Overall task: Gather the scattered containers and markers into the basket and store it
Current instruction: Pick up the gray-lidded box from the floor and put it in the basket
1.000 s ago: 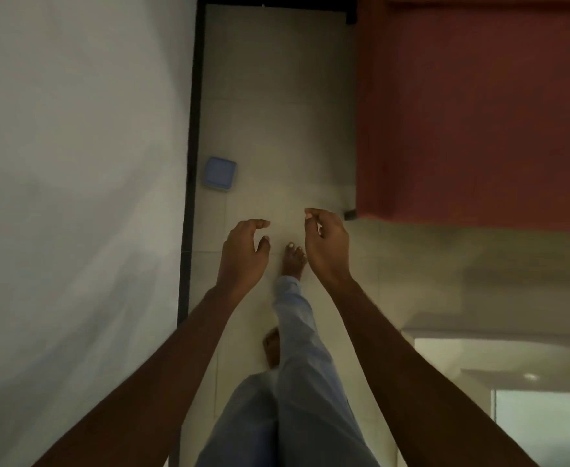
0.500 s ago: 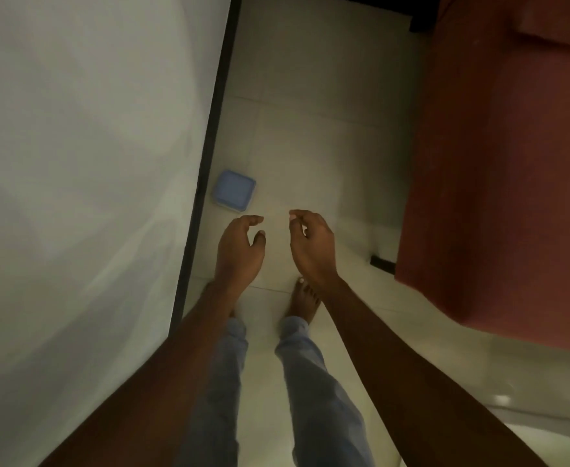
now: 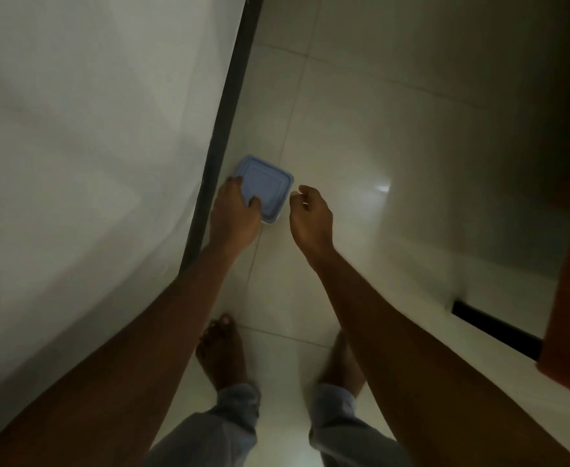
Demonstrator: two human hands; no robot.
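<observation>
**Left hand takes the container by its corner**

The blue container (image 3: 270, 185) sits on the tiled floor (image 3: 361, 136) at mid-frame, tight against the dark edge of the white surface (image 3: 91, 146) filling the left. That squeeze likely explains the grip. The left hand (image 3: 234, 214) covers the near corner, fingers (image 3: 233, 181) curled over the edge, thumb on the lid. The right hand (image 3: 310, 217) hangs just beside it, fingers loosely curled and holding nothing, probably ready to steady it. No basket shows.

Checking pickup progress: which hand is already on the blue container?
The left hand: its fingers curl over the near-left corner of the blue container. The right hand hovers just right of it, loosely curled, touching nothing.
</observation>
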